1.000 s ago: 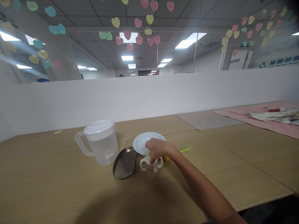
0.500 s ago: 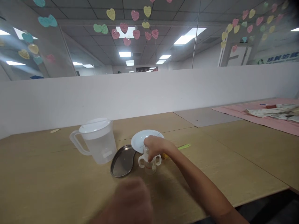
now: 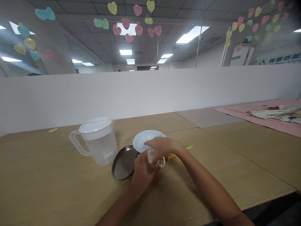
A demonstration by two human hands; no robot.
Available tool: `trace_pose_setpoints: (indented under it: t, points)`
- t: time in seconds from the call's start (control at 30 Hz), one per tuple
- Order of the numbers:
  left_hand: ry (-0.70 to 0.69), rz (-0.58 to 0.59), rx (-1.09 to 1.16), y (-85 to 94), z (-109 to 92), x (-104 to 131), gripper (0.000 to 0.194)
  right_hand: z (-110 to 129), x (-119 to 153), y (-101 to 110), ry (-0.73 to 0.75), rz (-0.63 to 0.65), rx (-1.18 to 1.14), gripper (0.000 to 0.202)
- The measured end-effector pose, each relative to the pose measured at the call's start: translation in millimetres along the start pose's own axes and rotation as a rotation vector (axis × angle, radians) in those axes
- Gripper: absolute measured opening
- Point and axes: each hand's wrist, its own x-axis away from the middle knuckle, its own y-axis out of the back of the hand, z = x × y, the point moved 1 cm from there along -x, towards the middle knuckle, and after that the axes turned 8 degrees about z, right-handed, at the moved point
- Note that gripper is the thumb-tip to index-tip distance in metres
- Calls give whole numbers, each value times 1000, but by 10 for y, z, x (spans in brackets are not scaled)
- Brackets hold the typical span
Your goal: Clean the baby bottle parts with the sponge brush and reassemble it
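Observation:
A clear baby bottle (image 3: 150, 153) with white side handles stands on the table, mostly covered by my hands. Around its lower body and left handle, my left hand (image 3: 144, 171) is closed. From above, my right hand (image 3: 161, 148) grips the bottle's transparent top. One white handle shows at the right, beside my fingers. Just left of my left hand lies a kidney-shaped steel tray (image 3: 123, 164). Behind the bottle sits a white plate (image 3: 141, 139), partly hidden by my right hand. Something yellow with a green handle (image 3: 189, 147) lies partly behind my right wrist.
A lidded plastic pitcher (image 3: 101, 144) holding clear liquid stands left of the tray. Near the wall on the left is a small flat wooden piece (image 3: 54, 130). A pink cloth (image 3: 258, 117) with items on it covers the far right of the table (image 3: 58, 188).
My left hand has come up from the lower foreground and closed around the bottle. My right hand stays on the bottle's top. The view has shifted slightly.

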Motion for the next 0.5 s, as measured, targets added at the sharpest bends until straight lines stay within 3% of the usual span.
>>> trace_pose_setpoints:
  t: [0.1,0.23,0.4,0.5]
  points:
    - [-32,-10,15,-28,11,9,58,-45,92,82,158,-132,-193,83]
    - [-16,-14,58,-28,-3,6,58,42,-6,53,173,-400,-300,63]
    - [12,-21,116,-3,-21,-14,55,106,-341,-180,112,-200,-214,57]
    - [23,-2,123,11,-23,-14,56,61,-381,-211,133,-187,-286,56]
